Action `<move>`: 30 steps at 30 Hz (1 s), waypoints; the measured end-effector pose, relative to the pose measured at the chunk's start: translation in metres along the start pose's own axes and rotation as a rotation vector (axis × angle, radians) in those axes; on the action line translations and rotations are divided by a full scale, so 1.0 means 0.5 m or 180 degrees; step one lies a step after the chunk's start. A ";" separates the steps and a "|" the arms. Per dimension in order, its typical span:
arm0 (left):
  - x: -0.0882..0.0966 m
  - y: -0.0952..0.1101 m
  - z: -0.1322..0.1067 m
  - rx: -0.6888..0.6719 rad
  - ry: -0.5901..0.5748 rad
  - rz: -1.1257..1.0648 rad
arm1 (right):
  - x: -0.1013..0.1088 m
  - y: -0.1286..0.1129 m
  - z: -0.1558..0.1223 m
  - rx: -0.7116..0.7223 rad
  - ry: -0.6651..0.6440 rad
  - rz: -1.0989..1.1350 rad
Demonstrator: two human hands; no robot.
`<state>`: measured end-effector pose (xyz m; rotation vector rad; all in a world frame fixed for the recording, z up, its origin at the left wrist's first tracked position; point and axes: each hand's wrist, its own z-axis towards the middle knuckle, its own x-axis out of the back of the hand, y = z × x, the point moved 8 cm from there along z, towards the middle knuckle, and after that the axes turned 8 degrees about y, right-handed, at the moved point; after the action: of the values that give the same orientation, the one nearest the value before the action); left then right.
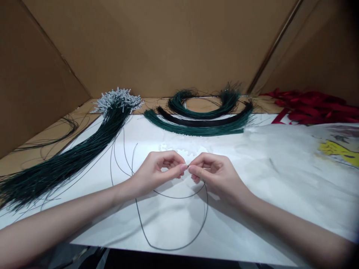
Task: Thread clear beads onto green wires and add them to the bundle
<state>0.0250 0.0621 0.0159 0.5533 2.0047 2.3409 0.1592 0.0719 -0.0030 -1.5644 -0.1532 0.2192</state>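
Observation:
My left hand point(161, 168) and my right hand point(214, 172) meet at the fingertips over the white sheet point(117, 224). Both pinch a thin dark cord point(179, 249), whose loops hang below and between them and rest on the sheet. Loose ends of cord rise past my left wrist. Just behind my fingers lies a scatter of small white beads point(179, 148), partly hidden by the hands. What exactly sits between the fingertips is too small to make out.
At the left lies a long bundle of dark green cords point(84, 153) with white beaded tips point(119, 101). Curved bundles of green and black cord point(202, 125) lie at the back. Red ribbon point(311, 106) is heaped at back right, beside clear plastic with a yellow print point(339, 151). Cardboard walls point(162, 45) surround everything.

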 end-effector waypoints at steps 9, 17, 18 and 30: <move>-0.014 -0.036 -0.011 0.0032 -0.0132 0.0060 | -0.001 0.036 -0.014 -0.0532 -0.0165 0.0361; -0.006 -0.033 -0.007 -0.0127 -0.0043 0.0052 | -0.003 0.032 -0.022 -0.0476 -0.0357 0.0059; -0.003 -0.031 -0.005 -0.0185 0.0023 -0.0023 | -0.001 0.031 -0.023 -0.0435 -0.0334 0.0053; -0.011 -0.048 0.012 0.0110 0.0176 -0.1373 | 0.001 0.040 -0.031 -0.0270 -0.0210 0.0032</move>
<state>0.0264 0.0709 -0.0077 0.0438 1.9476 2.0827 0.1623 0.0570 -0.0231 -1.6433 -0.2087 0.2753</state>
